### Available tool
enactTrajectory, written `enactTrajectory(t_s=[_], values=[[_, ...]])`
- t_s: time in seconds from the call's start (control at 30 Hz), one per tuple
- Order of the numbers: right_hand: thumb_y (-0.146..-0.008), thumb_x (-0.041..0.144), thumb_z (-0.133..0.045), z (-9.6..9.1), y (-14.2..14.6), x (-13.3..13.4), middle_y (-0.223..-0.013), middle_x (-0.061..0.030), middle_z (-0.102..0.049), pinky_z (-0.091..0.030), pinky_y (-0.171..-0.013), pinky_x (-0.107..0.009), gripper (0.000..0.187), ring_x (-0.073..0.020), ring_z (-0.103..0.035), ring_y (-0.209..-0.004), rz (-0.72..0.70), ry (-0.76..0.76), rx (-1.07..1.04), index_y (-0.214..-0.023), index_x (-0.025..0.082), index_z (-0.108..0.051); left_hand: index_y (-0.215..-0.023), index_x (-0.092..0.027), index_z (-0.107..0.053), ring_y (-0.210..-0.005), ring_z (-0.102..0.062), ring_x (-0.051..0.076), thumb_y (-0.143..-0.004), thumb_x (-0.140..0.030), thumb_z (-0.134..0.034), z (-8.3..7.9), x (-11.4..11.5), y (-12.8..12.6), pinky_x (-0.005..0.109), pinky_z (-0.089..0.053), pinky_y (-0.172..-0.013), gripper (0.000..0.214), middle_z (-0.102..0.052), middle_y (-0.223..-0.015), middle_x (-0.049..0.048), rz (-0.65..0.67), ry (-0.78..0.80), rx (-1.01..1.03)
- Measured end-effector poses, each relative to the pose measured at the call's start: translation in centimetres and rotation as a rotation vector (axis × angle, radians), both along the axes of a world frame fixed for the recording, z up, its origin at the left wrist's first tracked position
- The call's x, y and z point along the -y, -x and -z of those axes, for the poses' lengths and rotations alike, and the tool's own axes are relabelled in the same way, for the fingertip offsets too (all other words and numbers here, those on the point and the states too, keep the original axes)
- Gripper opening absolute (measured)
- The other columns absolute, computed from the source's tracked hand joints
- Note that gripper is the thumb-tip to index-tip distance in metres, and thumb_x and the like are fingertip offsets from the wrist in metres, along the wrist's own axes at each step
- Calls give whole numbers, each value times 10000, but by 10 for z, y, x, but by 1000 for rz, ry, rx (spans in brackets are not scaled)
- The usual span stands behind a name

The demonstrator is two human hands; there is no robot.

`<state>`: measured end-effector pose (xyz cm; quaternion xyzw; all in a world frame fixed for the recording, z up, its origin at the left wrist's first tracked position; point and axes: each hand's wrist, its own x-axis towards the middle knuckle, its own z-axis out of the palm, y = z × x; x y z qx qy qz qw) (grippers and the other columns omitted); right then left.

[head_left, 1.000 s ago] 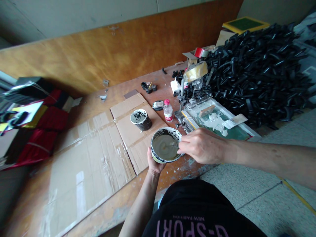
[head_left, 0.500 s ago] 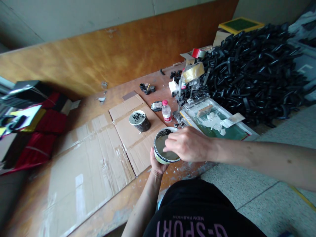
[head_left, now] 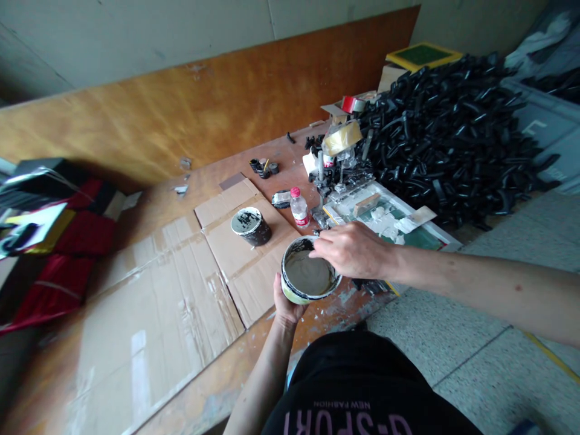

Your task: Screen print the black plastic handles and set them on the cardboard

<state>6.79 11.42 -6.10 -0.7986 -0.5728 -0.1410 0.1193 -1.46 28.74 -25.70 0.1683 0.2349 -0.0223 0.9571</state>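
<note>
Hands first: your left hand (head_left: 290, 305) cups the tub (head_left: 297, 295) from its left side and underneath, while your right hand (head_left: 347, 249) curls narrow over the rim, fingertips drawn together. Whatever they may pinch is hidden, so I cannot tell what that hand holds. You have the tub above the near edge of the desk (head_left: 240, 371), just right of the cardboard (head_left: 172, 290), its mouth tipped slightly towards you. Inside, grey paste (head_left: 310, 277) shows swirl marks, so you are probably at the stirring step.

For the next move, you would want a firm left grip and a low, even sweep along the wall, where dark smears cling. Mind the rim so that nothing slops over the edge. You have 1 other tub (head_left: 261, 232) standing on the cardboard, with a bottle (head_left: 299, 211) to its right and black parts (head_left: 435, 145) heaped towards the desk's far right corner.
</note>
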Motion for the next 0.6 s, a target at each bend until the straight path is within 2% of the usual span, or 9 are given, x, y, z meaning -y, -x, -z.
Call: enactTrajectory(t_s=[0.1,0.23,0.3,0.43,0.53,0.6], values=[[-964,239,-474,4,11,13,-624,-23,-598,-293,-526,-301,316,-132,-505,-544,-19,1,-4,-697,152,-618,-1190,-206,-647,-1137,-598,303,-845,-558,-495,-3,-4,1,508,-422,-1030,516,-713,-1097,82,29,-20,23],[-942,237,-510,-1,26,11,-645,-8,-600,-301,-529,-287,257,-121,-508,-558,-98,-32,-35,-715,162,-604,-1048,-159,-704,-1049,-640,281,-833,-534,-515,-4,0,0,443,-440,-1027,472,-736,-1005,90,40,-57,34],[-958,267,-492,-6,24,10,-641,-17,-601,-301,-533,-287,285,-125,-510,-568,-39,-71,-27,-722,157,-608,-1029,-170,-710,-1084,-628,289,-836,-513,-524,-4,4,-1,447,-427,-1044,435,-742,-979,81,43,-68,46],[-981,279,-445,-11,20,26,-599,-27,-576,-290,-539,-299,355,-129,-489,-544,133,-128,-17,-688,153,-599,-1143,-207,-672,-1211,-555,323,-840,-524,-526,-5,3,-4,499,-392,-1069,463,-720,-1085,76,66,-113,78],[-971,280,-451,-3,30,40,-578,-21,-556,-270,-536,-295,370,-121,-474,-528,238,-166,-64,-642,160,-568,-1142,-189,-667,-1226,-543,325,-818,-563,-539,-7,-3,-6,500,-385,-1077,511,-707,-1121,88,74,-148,53],[-965,292,-443,8,38,45,-560,-10,-543,-260,-535,-286,383,-112,-457,-514,331,-217,-172,-616,169,-542,-1152,-177,-659,-1247,-527,321,-801,-571,-557,-7,-5,-8,492,-378,-1085,538,-698,-1147,96,84,-177,50]])
